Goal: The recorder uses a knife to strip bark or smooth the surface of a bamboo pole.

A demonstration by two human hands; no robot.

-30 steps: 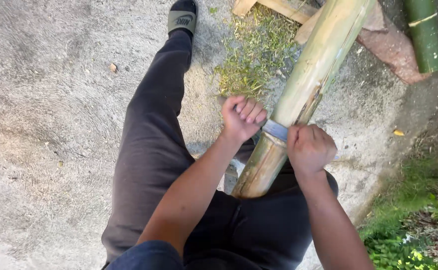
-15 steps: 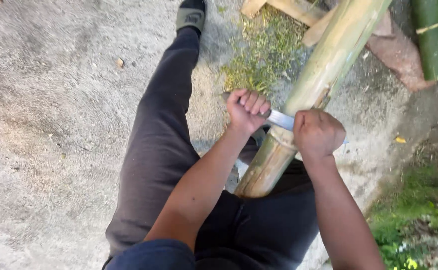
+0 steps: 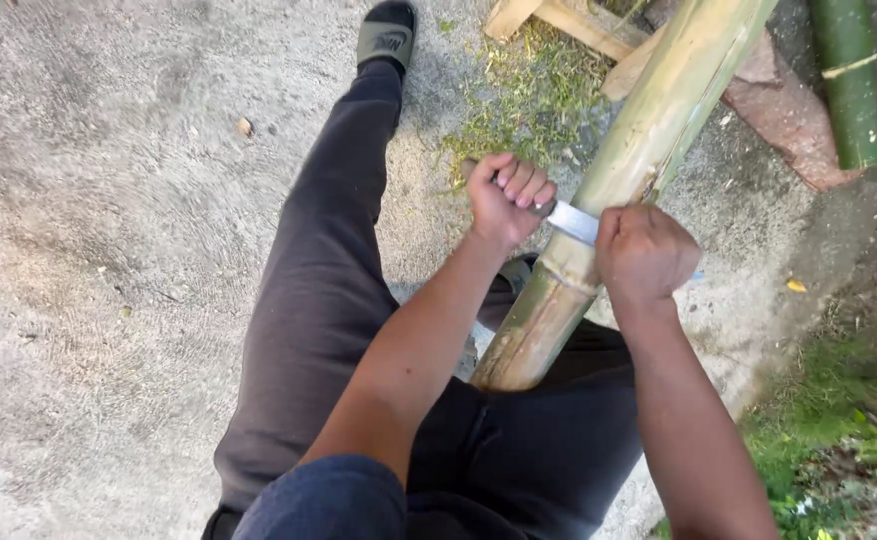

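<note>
A thick yellow-green bamboo pole [image 3: 648,150] slants from my lap up to the top right. A flat metal blade [image 3: 572,221] lies across it. My left hand [image 3: 506,197] is closed around the blade's handle on the pole's left side. On the right side, my right hand [image 3: 644,252] is a fist over the blade's other end, pressed against the pole. My left leg in dark trousers [image 3: 328,260] stretches forward to a green slide sandal [image 3: 386,36].
Green shavings [image 3: 528,100] litter the concrete ground [image 3: 108,250] by the pole. Wooden slats [image 3: 558,20] and a reddish slab [image 3: 778,100] lie at the top. A darker green bamboo piece [image 3: 848,80] is at the top right. Grass [image 3: 838,450] borders the right edge.
Both hands and the blade have slid up along the bamboo pole, away from my body.
</note>
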